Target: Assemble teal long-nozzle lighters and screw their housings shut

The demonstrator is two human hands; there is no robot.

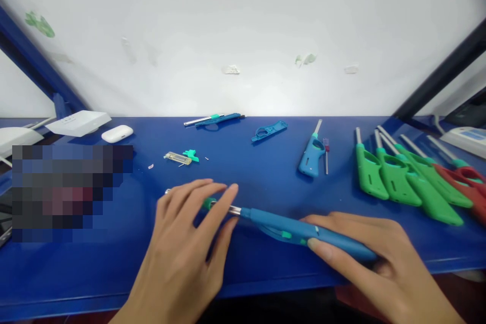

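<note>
A blue stick lighter (281, 223) lies tilted above the front of the blue table. My right hand (374, 258) wraps round its handle, thumb on the near side by small green parts. At the other end, my left hand (193, 233) has its thumb and forefinger pinched about the bare metal tube (234, 210). A green collar piece (208, 203) shows between the left fingers, which partly hide the tube's tip. Just beyond that hand lie a clear fuel tank piece (178, 158) and a small green part (191, 155).
At the back lie an opened lighter half (220, 119) and a blue shell half (269, 131). Another blue lighter (312, 156) rests beside a small screwdriver (326, 156). Several green lighters (372, 172) and red ones (455, 182) are at right. A white case (117, 134) sits left.
</note>
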